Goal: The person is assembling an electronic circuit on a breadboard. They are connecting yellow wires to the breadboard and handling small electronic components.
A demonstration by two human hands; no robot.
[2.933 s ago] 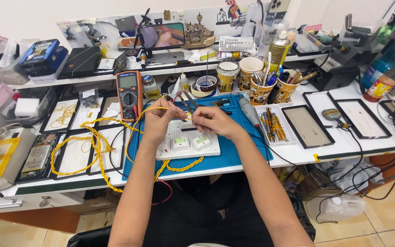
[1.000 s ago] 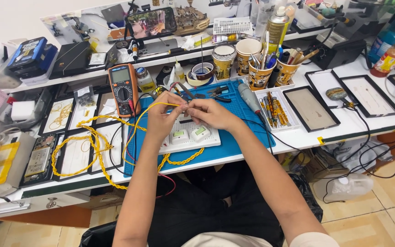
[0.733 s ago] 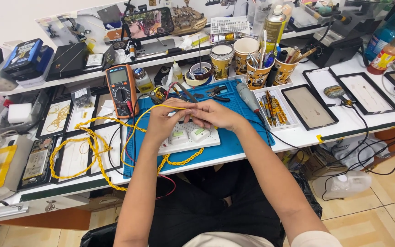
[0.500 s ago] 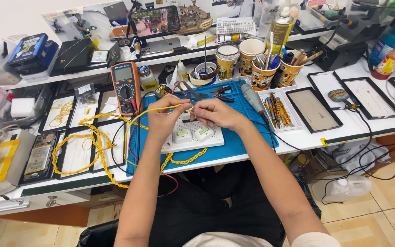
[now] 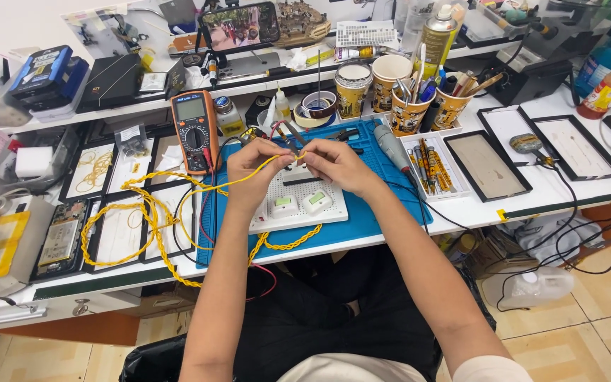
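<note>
Left hand and right hand both pinching twisted yellow wire — held above white perforated board on blue rubber mat, mid tabletop. Wire's loops trail toward left edge — orange multimeter just beside.

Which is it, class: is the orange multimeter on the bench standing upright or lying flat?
Lying flat. The multimeter rests on its back on the bench, screen and dial facing up, beside the blue mat.

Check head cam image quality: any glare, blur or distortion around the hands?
Head view: even, bright light with only soft shadows; left hand and right hand are sharp, the yellow wire crisp. Wide-angle bowing curves the shelf edges. The phone screen is readable, with no strong glare.
</note>
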